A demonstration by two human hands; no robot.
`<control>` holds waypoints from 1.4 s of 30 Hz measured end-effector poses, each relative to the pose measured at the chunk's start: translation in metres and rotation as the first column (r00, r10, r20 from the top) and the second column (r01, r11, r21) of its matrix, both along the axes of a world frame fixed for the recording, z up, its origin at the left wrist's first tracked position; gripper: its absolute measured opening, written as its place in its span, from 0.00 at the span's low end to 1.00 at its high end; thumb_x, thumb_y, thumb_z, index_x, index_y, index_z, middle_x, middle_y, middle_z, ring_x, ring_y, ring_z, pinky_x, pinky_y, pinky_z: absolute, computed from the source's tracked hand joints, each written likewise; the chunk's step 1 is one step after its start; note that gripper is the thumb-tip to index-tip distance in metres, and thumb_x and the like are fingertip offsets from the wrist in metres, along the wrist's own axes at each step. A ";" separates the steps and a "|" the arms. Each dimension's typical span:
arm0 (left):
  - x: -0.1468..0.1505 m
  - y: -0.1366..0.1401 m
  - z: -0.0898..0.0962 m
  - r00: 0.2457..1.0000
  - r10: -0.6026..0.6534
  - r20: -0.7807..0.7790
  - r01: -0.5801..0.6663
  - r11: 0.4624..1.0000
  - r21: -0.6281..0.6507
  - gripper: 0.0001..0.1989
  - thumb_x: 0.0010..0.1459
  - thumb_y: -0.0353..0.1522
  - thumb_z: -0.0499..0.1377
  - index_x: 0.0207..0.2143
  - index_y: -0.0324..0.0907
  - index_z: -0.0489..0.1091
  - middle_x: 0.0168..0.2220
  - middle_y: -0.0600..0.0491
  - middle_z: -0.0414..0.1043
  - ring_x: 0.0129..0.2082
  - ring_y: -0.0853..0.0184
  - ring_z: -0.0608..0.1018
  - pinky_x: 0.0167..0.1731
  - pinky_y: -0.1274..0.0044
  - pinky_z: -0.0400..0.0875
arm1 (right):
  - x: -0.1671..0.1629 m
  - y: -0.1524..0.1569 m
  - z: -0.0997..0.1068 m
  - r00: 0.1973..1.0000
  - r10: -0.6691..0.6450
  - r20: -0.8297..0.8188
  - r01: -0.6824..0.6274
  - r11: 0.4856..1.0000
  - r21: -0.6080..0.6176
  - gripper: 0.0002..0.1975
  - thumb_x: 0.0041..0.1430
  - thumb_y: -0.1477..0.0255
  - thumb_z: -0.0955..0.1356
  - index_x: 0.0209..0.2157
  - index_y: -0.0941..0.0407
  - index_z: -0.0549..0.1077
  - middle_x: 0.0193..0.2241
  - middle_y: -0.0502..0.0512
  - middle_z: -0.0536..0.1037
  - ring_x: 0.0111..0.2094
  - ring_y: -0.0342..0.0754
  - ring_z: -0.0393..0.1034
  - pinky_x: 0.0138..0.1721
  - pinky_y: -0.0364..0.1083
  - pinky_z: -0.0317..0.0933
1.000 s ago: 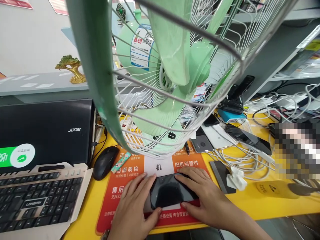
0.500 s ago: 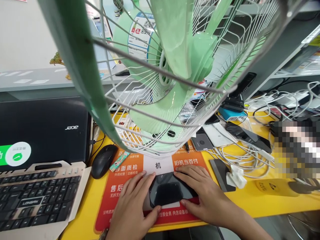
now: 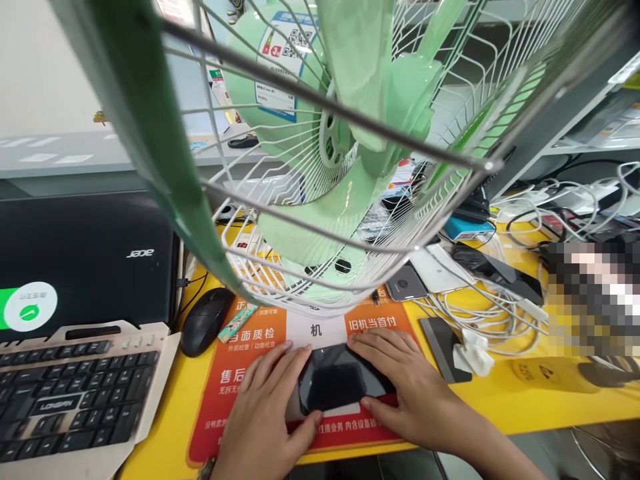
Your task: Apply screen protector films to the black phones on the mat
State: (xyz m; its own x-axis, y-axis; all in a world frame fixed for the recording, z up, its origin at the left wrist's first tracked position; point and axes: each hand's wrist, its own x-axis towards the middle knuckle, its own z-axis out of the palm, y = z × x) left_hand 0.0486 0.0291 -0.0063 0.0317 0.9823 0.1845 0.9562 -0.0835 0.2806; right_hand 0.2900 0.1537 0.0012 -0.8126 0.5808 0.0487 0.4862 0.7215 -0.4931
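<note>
A black glossy smartphone (image 3: 343, 379) lies sideways, screen up, on the orange-and-red printed mat (image 3: 213, 417). My left hand (image 3: 273, 407) is around its left end, with the thumb at the near edge and the fingers reaching to the far corner. At the right end, my right hand (image 3: 405, 383) has its fingers over the far edge and its thumb by the near edge. Both hands rest low against the mat. Beyond them a green desk fan (image 3: 350, 133) stands very close, its open wire cage filling the upper middle of the view.
Left are a keyboard (image 3: 75, 387), a black mouse (image 3: 206, 322) and an Acer-marked black screen back (image 3: 100, 260). On the right lie a grey phone (image 3: 406, 283), tangled white cables (image 3: 480, 317), a crumpled tissue (image 3: 474, 353) and a yellow bottle (image 3: 537, 373).
The view has shifted slightly, so the fan's cage and front ring sit a little differently in the picture. Both hands and the smartphone have stayed in place.
</note>
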 end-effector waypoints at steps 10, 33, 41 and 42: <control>0.000 0.000 -0.001 1.000 -0.018 -0.002 0.018 1.000 -0.001 0.34 0.57 0.30 0.58 0.66 0.48 0.55 0.62 0.54 0.68 0.61 0.56 0.68 0.58 0.62 0.67 | 0.001 -0.002 0.000 1.000 -0.002 0.022 0.001 1.000 0.009 0.35 0.55 0.69 0.68 0.66 0.50 0.61 0.64 0.54 0.67 0.64 0.55 0.59 0.64 0.57 0.53; 0.000 0.002 0.001 0.994 -0.094 -0.061 0.094 0.995 0.011 0.20 0.60 0.34 0.57 0.55 0.54 0.66 0.62 0.59 0.67 0.62 0.56 0.66 0.55 0.57 0.68 | 0.002 -0.009 0.004 0.998 0.051 0.028 -0.054 0.990 0.129 0.26 0.57 0.71 0.67 0.58 0.50 0.71 0.64 0.54 0.66 0.64 0.58 0.58 0.62 0.60 0.57; 0.000 0.002 -0.002 0.989 -0.097 -0.113 0.106 0.991 0.078 0.18 0.60 0.34 0.57 0.54 0.52 0.68 0.61 0.58 0.69 0.61 0.57 0.68 0.54 0.60 0.69 | 0.019 -0.014 0.012 0.990 -0.050 -0.133 0.069 0.987 0.142 0.29 0.62 0.68 0.67 0.64 0.50 0.63 0.63 0.57 0.66 0.63 0.55 0.61 0.61 0.56 0.61; -0.001 0.002 -0.003 0.988 -0.098 -0.119 0.109 0.990 0.090 0.19 0.60 0.34 0.57 0.54 0.52 0.68 0.61 0.58 0.69 0.61 0.57 0.68 0.53 0.60 0.69 | 0.026 -0.015 0.015 0.978 -0.098 -0.184 0.128 0.979 0.157 0.27 0.63 0.67 0.66 0.64 0.51 0.63 0.62 0.58 0.67 0.62 0.54 0.62 0.60 0.53 0.63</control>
